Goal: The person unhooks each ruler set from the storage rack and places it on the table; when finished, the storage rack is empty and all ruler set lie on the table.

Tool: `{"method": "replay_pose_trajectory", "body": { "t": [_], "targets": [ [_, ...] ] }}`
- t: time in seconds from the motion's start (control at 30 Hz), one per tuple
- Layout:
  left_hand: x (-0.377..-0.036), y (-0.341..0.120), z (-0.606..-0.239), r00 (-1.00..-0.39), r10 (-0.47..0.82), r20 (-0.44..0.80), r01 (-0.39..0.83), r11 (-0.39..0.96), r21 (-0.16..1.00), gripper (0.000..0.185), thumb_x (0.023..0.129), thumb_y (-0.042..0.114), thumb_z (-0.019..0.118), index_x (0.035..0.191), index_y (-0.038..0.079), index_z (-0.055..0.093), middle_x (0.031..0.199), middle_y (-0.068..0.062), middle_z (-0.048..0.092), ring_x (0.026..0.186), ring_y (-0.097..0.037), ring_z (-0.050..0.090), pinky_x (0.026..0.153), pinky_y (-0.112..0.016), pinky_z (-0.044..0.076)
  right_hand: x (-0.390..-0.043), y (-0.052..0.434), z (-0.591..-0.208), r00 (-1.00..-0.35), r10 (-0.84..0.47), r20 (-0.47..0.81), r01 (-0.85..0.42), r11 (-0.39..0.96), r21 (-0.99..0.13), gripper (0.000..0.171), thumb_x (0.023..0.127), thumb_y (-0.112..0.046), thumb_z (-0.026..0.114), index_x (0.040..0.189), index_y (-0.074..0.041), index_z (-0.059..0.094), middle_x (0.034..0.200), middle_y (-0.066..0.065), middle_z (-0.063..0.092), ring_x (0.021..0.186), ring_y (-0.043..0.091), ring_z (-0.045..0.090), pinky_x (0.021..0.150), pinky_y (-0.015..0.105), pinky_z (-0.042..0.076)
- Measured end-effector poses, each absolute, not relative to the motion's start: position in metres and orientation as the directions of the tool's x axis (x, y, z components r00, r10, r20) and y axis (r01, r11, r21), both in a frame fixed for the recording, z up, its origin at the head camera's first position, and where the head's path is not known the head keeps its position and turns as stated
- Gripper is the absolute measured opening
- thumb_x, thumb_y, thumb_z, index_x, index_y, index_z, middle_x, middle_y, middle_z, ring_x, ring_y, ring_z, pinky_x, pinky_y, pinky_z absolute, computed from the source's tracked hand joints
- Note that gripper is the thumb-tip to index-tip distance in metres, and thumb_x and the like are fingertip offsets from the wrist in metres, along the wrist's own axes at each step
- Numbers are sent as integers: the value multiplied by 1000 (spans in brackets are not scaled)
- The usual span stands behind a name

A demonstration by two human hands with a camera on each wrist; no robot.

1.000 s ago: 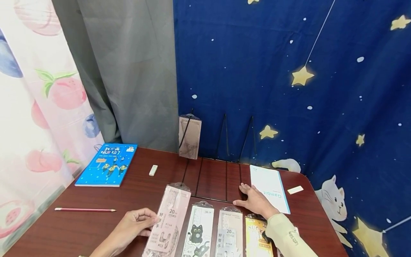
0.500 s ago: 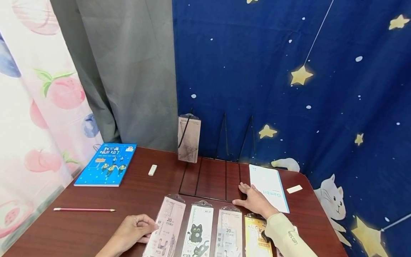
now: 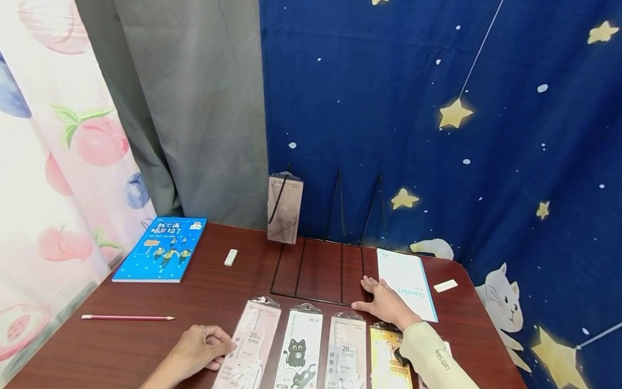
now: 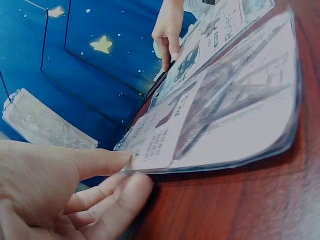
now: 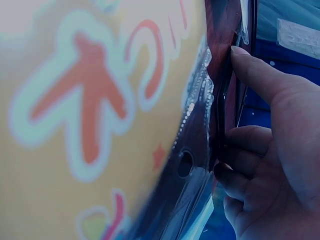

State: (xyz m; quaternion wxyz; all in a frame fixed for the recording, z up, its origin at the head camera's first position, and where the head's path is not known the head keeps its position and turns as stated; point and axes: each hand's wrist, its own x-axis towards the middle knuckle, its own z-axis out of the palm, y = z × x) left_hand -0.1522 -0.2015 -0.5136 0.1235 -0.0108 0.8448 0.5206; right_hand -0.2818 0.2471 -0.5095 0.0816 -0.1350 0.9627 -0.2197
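Pink ruler pack (image 3: 250,346): lowered since a second ago, now near table's front edge, row aligned. My left hand (image 3: 196,348) pinches its edge; right hand (image 3: 386,303) flat, fingers spread on table.

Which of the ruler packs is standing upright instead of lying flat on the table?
The ruler pack in the wire rack at the back of the table: it stands upright in the rack's leftmost slot, while the other four lie flat in a row near the person.

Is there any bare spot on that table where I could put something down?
Yes: bare wood lies between the blue book, the pencil and the small eraser. The front edge is crowded with ruler packets, which the left hand and right hand border.
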Motion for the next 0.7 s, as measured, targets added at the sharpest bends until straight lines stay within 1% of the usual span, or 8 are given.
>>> {"method": "replay_pose_trajectory", "body": {
  "t": [0.2,0.33,0.43,0.5,0.57,0.7],
  "targets": [
    [-153,-201,-507,-967,54,-250,-179,555,813,12,89,16,81,85,6,76,69,2,71,59,-8,65,55,-21,56,-281,247,-508,-950,-299,-94,-226,861,-455,86,89,-47,80,153,1,48,163,21,41,157,39,31,129,57,19],
    [-156,-204,-505,-966,85,-243,-153,567,809,12,90,16,80,84,6,77,68,0,72,58,-8,65,54,-22,56,-281,247,-509,-951,-292,-103,-214,860,-464,86,89,-47,79,153,0,48,164,20,40,157,38,30,129,57,18],
    [-165,-208,-501,-968,100,-230,-135,566,813,15,92,20,79,85,6,78,67,-1,72,58,-10,66,54,-24,58,-281,247,-509,-951,-291,-103,-213,859,-466,86,89,-47,79,153,0,48,164,20,40,157,38,30,129,57,19],
    [-175,-212,-496,-970,105,-217,-121,566,815,17,93,24,79,89,7,79,70,-2,73,61,-12,68,57,-25,58,-281,246,-508,-950,-292,-106,-213,861,-461,86,89,-48,79,153,0,47,164,20,40,157,38,30,129,57,19],
    [-188,-215,-490,-979,118,-169,-74,564,822,22,93,27,78,96,6,79,77,-4,75,66,-14,70,61,-25,59,-280,246,-508,-950,-293,-107,-215,863,-457,86,90,-48,79,154,0,47,164,20,40,157,38,30,128,57,20],
    [-220,-217,-476,-988,148,-39,51,558,828,37,95,35,77,116,4,74,100,-9,79,86,-20,76,73,-26,61,-280,245,-508,-948,-298,-110,-218,862,-458,86,91,-48,77,154,1,46,164,20,39,158,38,29,129,56,20]
  ]
}}
